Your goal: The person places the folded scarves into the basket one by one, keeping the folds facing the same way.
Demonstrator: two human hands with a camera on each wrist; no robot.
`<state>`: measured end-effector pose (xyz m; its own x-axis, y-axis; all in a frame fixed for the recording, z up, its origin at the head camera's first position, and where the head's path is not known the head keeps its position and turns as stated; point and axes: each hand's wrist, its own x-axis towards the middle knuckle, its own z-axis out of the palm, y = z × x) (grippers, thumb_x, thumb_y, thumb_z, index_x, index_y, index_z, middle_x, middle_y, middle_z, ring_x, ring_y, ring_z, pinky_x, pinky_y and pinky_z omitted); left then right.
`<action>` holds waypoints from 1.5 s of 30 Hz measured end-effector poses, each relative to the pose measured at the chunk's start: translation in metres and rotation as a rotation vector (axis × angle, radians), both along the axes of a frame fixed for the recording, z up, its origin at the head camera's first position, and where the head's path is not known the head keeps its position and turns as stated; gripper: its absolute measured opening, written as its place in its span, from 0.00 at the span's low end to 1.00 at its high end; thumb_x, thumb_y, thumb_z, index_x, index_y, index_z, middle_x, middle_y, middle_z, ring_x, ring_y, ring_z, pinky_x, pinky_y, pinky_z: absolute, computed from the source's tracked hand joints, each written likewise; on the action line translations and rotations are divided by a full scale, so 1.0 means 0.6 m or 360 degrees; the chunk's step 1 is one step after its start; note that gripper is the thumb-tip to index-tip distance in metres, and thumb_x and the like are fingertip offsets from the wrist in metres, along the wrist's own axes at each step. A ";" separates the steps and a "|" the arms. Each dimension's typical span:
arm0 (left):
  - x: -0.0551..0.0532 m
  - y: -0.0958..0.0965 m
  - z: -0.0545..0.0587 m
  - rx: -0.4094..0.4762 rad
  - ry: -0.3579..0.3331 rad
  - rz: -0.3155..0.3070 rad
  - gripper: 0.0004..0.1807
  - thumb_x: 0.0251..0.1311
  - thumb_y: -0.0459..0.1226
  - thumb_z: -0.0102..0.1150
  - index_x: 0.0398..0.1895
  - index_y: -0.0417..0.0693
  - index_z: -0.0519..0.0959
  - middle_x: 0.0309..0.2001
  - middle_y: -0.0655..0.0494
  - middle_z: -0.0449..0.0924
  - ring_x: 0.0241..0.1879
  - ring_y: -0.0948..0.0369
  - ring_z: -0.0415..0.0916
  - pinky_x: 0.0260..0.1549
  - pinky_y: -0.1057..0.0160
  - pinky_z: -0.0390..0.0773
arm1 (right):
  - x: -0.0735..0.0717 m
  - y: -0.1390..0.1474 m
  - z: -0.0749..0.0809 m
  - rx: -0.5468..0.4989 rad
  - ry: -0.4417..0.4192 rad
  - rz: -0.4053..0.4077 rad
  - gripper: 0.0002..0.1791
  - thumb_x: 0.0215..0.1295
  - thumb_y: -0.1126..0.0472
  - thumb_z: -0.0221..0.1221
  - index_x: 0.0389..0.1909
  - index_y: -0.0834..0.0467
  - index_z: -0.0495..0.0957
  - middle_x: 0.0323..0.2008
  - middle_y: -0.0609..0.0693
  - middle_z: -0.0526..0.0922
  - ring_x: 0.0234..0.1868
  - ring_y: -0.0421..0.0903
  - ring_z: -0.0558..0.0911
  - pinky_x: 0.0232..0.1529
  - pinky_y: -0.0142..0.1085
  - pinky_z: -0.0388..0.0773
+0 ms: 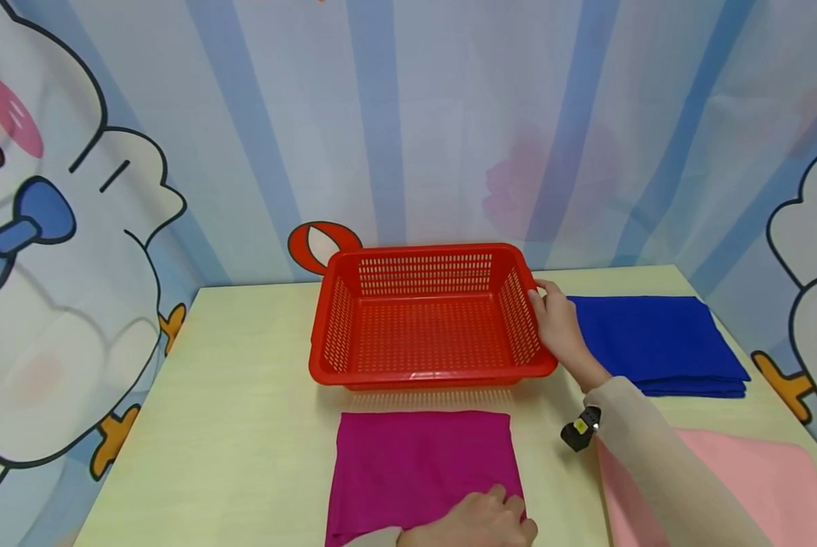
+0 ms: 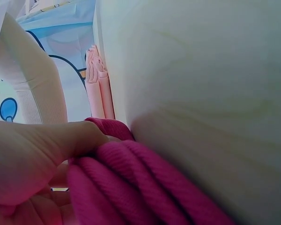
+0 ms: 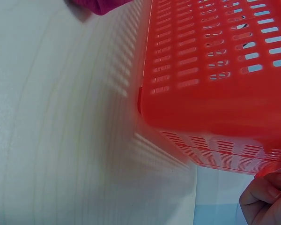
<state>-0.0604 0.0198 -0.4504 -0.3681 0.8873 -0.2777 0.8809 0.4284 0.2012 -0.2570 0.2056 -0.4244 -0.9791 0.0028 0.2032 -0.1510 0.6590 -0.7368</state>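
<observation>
A red plastic basket (image 1: 422, 374) with slotted walls stands at the back middle of the table, its mesh floor showing. My right hand (image 1: 557, 323) grips the basket's right rim; the right wrist view has the curled fingers (image 3: 267, 194) at that rim. In front of the basket lies a folded magenta cloth (image 1: 415, 463). My left hand (image 1: 480, 523) reaches over it to its right edge. From the left wrist, the thumb and fingers pinch the stacked layers of the magenta cloth (image 2: 126, 183) at the side.
On the right of the pale wood-grain table (image 1: 244, 425), a folded blue cloth (image 1: 654, 334) lies at the back and a folded pink cloth (image 1: 757, 479) nearer, partly under my right sleeve (image 1: 661, 456). A cartoon-print curtain (image 1: 436, 114) rises behind the table.
</observation>
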 end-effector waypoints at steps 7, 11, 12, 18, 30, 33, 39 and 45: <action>0.001 0.004 -0.001 -0.0005 0.0010 -0.0002 0.18 0.70 0.57 0.52 0.50 0.59 0.81 0.37 0.64 0.77 0.32 0.69 0.68 0.28 0.74 0.71 | -0.002 -0.002 0.002 0.0008 0.0022 -0.0001 0.24 0.81 0.60 0.43 0.68 0.72 0.62 0.34 0.65 0.79 0.29 0.55 0.81 0.28 0.41 0.81; 0.000 0.006 0.000 -0.0021 -0.0018 0.0013 0.19 0.70 0.57 0.52 0.50 0.59 0.81 0.38 0.64 0.77 0.33 0.69 0.68 0.29 0.74 0.72 | -0.002 -0.002 0.002 0.0004 0.0008 -0.0008 0.24 0.81 0.59 0.43 0.69 0.72 0.62 0.34 0.65 0.78 0.28 0.55 0.80 0.28 0.40 0.81; 0.000 0.006 0.000 -0.0035 -0.0036 0.0021 0.19 0.69 0.57 0.53 0.51 0.59 0.81 0.38 0.64 0.77 0.33 0.69 0.68 0.30 0.74 0.72 | -0.002 -0.002 0.002 0.0004 0.0006 -0.0010 0.25 0.81 0.59 0.43 0.69 0.72 0.62 0.34 0.65 0.78 0.28 0.55 0.81 0.28 0.39 0.81; 0.000 0.009 0.003 -0.0099 -0.0160 0.0072 0.20 0.67 0.58 0.56 0.55 0.62 0.79 0.41 0.66 0.77 0.34 0.70 0.67 0.34 0.75 0.73 | -0.001 -0.003 0.002 0.0001 0.0005 -0.0011 0.25 0.81 0.59 0.44 0.68 0.72 0.62 0.34 0.65 0.78 0.29 0.55 0.81 0.28 0.40 0.81; -0.002 0.010 0.001 -0.0077 -0.0184 0.0084 0.20 0.67 0.58 0.55 0.55 0.62 0.79 0.41 0.66 0.76 0.34 0.70 0.67 0.33 0.74 0.73 | -0.001 -0.003 0.002 -0.0002 0.0009 -0.0001 0.25 0.81 0.59 0.43 0.69 0.72 0.62 0.33 0.65 0.78 0.27 0.54 0.80 0.27 0.39 0.81; -0.003 0.012 0.000 -0.0066 -0.0150 0.0070 0.19 0.68 0.58 0.55 0.53 0.61 0.80 0.39 0.65 0.76 0.33 0.69 0.67 0.31 0.74 0.73 | 0.000 -0.001 0.001 -0.0008 0.0005 0.0004 0.25 0.81 0.59 0.43 0.69 0.72 0.62 0.33 0.65 0.78 0.27 0.54 0.80 0.27 0.39 0.81; 0.000 0.013 -0.002 0.0002 -0.0041 0.0034 0.18 0.69 0.57 0.53 0.50 0.60 0.81 0.38 0.64 0.77 0.31 0.70 0.67 0.28 0.75 0.72 | 0.002 -0.001 0.000 0.0008 0.0019 0.0003 0.25 0.81 0.59 0.43 0.68 0.73 0.62 0.33 0.64 0.78 0.28 0.54 0.80 0.27 0.39 0.80; -0.001 0.012 -0.004 0.0102 0.0108 -0.0005 0.17 0.70 0.55 0.52 0.46 0.57 0.83 0.35 0.63 0.77 0.29 0.69 0.67 0.23 0.74 0.70 | 0.004 -0.001 0.002 0.0011 0.0000 0.0007 0.25 0.82 0.58 0.42 0.69 0.72 0.61 0.35 0.66 0.79 0.28 0.55 0.80 0.26 0.40 0.79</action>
